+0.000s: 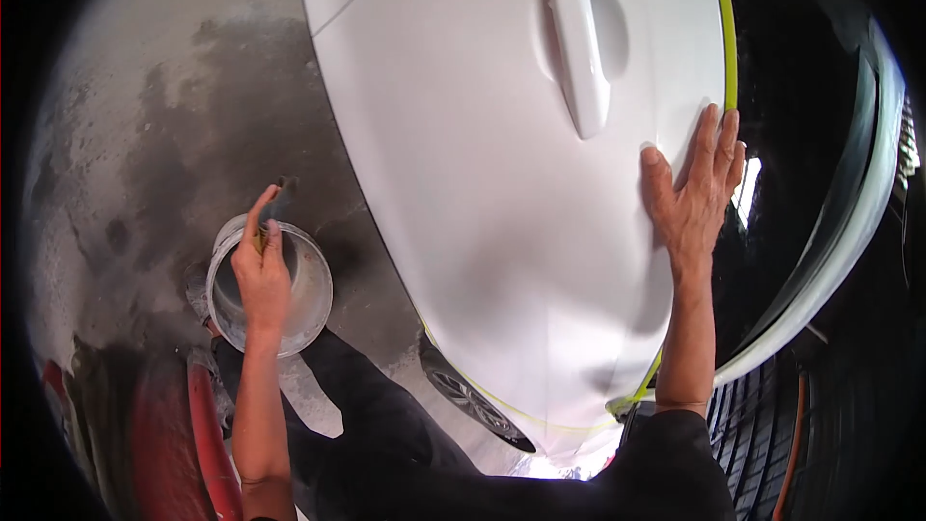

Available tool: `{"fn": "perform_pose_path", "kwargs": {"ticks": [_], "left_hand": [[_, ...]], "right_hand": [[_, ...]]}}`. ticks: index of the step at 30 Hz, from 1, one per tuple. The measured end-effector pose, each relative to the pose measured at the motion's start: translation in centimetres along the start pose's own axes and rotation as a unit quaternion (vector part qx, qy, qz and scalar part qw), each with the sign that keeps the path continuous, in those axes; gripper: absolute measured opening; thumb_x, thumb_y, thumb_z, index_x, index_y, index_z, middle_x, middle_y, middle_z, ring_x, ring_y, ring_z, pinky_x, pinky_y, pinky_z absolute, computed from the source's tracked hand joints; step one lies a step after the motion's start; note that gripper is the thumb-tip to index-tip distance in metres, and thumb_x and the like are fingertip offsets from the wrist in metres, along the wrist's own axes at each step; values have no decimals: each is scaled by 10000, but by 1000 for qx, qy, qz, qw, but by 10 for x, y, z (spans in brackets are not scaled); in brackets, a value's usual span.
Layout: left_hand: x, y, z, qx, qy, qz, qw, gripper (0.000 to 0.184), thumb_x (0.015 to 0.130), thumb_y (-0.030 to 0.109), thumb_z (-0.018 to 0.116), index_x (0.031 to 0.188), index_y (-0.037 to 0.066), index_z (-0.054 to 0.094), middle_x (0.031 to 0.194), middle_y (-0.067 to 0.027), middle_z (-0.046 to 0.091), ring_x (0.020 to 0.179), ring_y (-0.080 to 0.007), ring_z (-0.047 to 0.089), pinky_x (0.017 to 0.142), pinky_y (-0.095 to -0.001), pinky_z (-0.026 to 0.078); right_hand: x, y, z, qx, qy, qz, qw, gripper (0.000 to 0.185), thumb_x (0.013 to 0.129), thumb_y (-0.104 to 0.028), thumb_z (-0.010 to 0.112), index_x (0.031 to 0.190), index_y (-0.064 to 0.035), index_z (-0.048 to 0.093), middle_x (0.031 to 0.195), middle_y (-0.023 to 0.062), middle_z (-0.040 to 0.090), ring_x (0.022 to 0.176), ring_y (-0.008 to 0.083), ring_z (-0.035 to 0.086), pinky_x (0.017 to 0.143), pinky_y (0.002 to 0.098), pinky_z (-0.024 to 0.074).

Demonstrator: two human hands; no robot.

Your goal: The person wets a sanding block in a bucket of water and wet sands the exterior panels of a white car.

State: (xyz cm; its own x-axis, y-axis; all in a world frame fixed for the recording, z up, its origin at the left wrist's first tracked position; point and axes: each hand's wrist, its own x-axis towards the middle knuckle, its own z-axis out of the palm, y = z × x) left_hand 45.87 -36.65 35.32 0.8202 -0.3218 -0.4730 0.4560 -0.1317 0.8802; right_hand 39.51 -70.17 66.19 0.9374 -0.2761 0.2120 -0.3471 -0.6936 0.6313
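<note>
My left hand (pixel 260 275) pinches a small, thin grey-green piece (pixel 276 205), which looks like folded sandpaper, between thumb and fingers. It is above a round white bucket (pixel 323 280) whose inside is partly covered by my hand and wrist. My right hand (pixel 696 193) lies open with fingers spread on the white car door (pixel 482 183), fingertips at the yellow-green masking tape (pixel 721 19) along the window edge. A white door handle (pixel 582 48) sits forward of this hand.
Stained concrete floor (pixel 193 116) runs along the left of the car. A wheel (pixel 473 396) shows low beside my legs. Dark glass (pixel 781 154) borders the taped edge at right. Something red and curved (pixel 203 425) stands at the lower left.
</note>
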Motion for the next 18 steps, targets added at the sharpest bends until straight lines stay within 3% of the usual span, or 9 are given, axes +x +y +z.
{"fn": "perform_pose_path", "kwargs": {"ticks": [2, 3, 5, 8, 9, 12, 15, 16, 18], "left_hand": [[-2, 2, 7, 24, -8, 9, 1000, 358, 1002, 61, 543, 1351, 78, 618, 827, 0, 560, 662, -75, 425, 620, -241, 375], [-4, 2, 12, 36, -9, 15, 999, 368, 970, 20, 567, 1329, 73, 632, 791, -20, 569, 641, -94, 442, 612, -261, 394], [-13, 3, 28, 121, -50, 227, 965, 431, 864, -32, 609, 1284, 57, 643, 912, -89, 625, 766, -181, 563, 732, -320, 484], [-53, 43, 60, 164, -196, 330, 909, 501, 679, -81, 646, 1171, 11, 652, 1140, -172, 634, 1038, -353, 626, 971, -435, 519], [-66, 55, 71, 154, -235, 344, 896, 478, 679, -71, 650, 1152, -6, 644, 1124, -164, 628, 1035, -348, 623, 940, -431, 533], [-93, 75, 101, 121, -338, 377, 854, 436, 683, -34, 678, 1115, -31, 619, 1120, -172, 609, 1056, -334, 604, 856, -430, 562], [-93, 97, 117, 16, -400, 351, 846, 412, 735, 41, 674, 1133, -34, 606, 1072, -179, 606, 1002, -341, 610, 819, -427, 562], [-85, 109, 120, -34, -411, 344, 844, 405, 748, 54, 670, 1138, -34, 606, 1057, -180, 607, 988, -344, 612, 828, -426, 558], [-64, 129, 131, -38, -400, 417, 815, 455, 821, 186, 670, 1210, -39, 601, 1149, -213, 613, 1112, -380, 585, 965, -467, 485]], "right_hand": [[-20, 3, -6, 1, -7, -5, 1000, 851, 917, -635, 565, 1541, -85, 381, 1602, 264, 262, 1507, 438, 178, 1226, 528, 135], [-31, -1, -14, 12, -10, -19, 1000, 839, 898, -555, 648, 1540, -82, 384, 1602, 270, 251, 1481, 467, 203, 1205, 557, 161], [-65, -23, -25, 63, -17, -85, 994, 809, 838, -404, 761, 1503, -72, 439, 1557, 276, 334, 1403, 467, 337, 1155, 584, 241], [-108, -82, -38, 323, -221, -134, 910, 946, 701, -192, 881, 1508, -60, 406, 1497, 249, 407, 1318, 438, 450, 1083, 518, 396], [-117, -94, -39, 364, -273, -118, 883, 960, 724, -201, 864, 1531, -66, 362, 1487, 238, 412, 1279, 450, 467, 1044, 511, 443], [-129, -98, -28, 498, -376, -93, 776, 938, 705, -3, 774, 1536, -62, 343, 1355, 194, 558, 1158, 407, 571, 953, 436, 523], [-131, -75, -34, 475, -406, -45, 780, 921, 675, 100, 701, 1521, -51, 368, 1251, 174, 633, 1111, 364, 622, 913, 403, 544], [-128, -65, -37, 454, -366, -47, 811, 876, 679, 110, 688, 1495, -46, 408, 1225, 169, 646, 1099, 361, 633, 903, 400, 548], [-122, -45, -44, 409, -280, -47, 867, 792, 688, 129, 661, 1442, -37, 489, 1173, 160, 673, 1074, 354, 653, 882, 395, 556]]}}
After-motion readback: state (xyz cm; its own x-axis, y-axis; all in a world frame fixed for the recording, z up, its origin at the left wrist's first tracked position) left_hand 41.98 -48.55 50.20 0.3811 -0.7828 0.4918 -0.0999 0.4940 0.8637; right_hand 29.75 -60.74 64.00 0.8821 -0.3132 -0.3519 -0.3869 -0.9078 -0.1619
